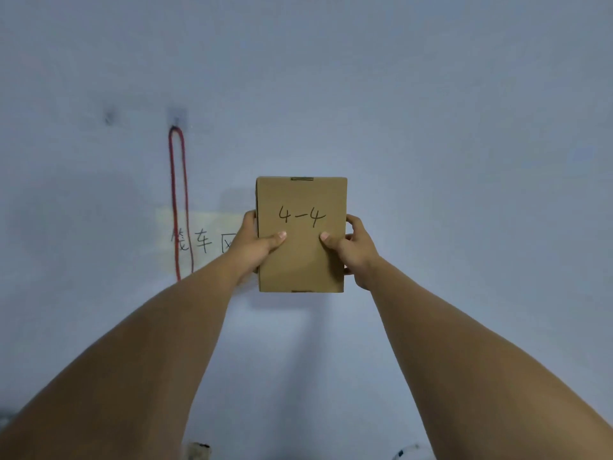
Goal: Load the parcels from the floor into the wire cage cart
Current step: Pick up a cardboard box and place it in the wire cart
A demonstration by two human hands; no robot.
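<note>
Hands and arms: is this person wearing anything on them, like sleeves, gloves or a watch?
Nothing worn shows. The left arm and right arm are bare to the picture's edge, no sleeves. The left hand and right hand have no gloves; no watch or band on either wrist. Most fingers are hidden, so rings are uncertain.

I log the parcel [300, 260] as plain tan-brown cardboard with "4-4" handwritten in black. Wall [431, 127]: flat pale blue-grey, no pattern. Cord [172, 194]: red. Paper sheet [205, 224]: pale cream, black handwritten characters. Hook [176, 116]: dark grey, blurred.
</note>
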